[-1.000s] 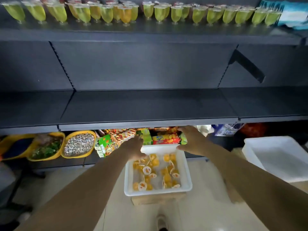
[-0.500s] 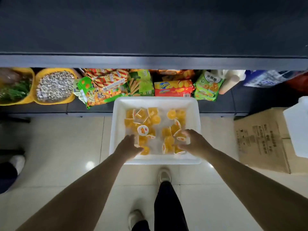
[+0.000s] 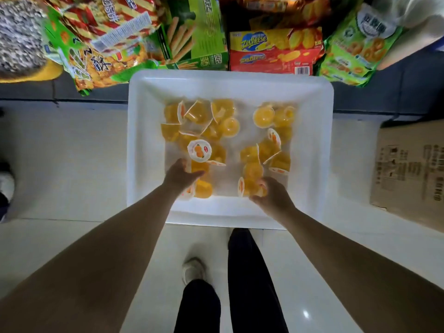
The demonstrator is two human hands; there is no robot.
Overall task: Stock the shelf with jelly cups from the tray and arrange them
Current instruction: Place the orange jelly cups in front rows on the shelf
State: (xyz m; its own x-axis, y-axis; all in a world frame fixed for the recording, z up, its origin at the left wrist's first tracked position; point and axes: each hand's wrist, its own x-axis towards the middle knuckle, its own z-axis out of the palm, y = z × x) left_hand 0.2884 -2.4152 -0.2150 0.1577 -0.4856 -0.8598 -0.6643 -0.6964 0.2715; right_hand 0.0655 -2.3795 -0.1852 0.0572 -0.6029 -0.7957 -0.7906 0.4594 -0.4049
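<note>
Orange jelly cups (image 3: 229, 127) lie loose in the white tray (image 3: 149, 131) on the floor. The left hand (image 3: 179, 175) reaches in, fingers curled over one near-edge cup, grip unclear. The right hand (image 3: 271, 198) curls its fingers round another cup (image 3: 249, 186).

Dim overall, with arms dark. The white tray (image 3: 310, 150) is overexposed; the floor tile (image 3: 305, 314) shows glare. Edges are blurred and fisheye-bent.

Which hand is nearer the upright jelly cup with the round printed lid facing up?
Left. The left hand sits just below that jelly cup; the right hand is farther away, lower right in the tray.
</note>
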